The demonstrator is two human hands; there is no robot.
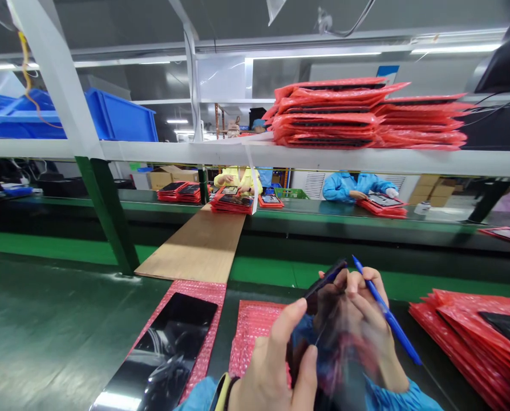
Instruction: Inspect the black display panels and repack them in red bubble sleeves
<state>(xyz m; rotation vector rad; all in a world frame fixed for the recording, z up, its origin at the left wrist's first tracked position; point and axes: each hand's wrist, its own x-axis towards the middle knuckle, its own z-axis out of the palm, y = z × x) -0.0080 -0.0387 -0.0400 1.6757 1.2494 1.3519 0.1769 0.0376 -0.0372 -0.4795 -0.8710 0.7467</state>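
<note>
My left hand (267, 365) grips the near left edge of a dark, glossy screen panel (332, 374), thumb and forefinger on its side. The panel is held tilted above the bench, its surface reflecting and partly blurred. At the panel's right side is my right hand (372, 317), a slim blue pen-like tool (394, 331) held between its fingers. Its fingertips pinch close to the panel's upper edge; whether they also hold a thin film there I cannot tell. To the left, another black screen panel (169, 348) lies on a pink bubble-wrap sheet (210, 302).
A pink bubble-wrap bag (255, 325) lies under my hands. Red bubble bags are stacked at right (473, 342) and on the overhead shelf (327, 114). A wooden board (199, 245) spans to the far bench, where people in yellow (255, 180) and blue (338, 185) sleeves work. A green post (109, 217) stands left.
</note>
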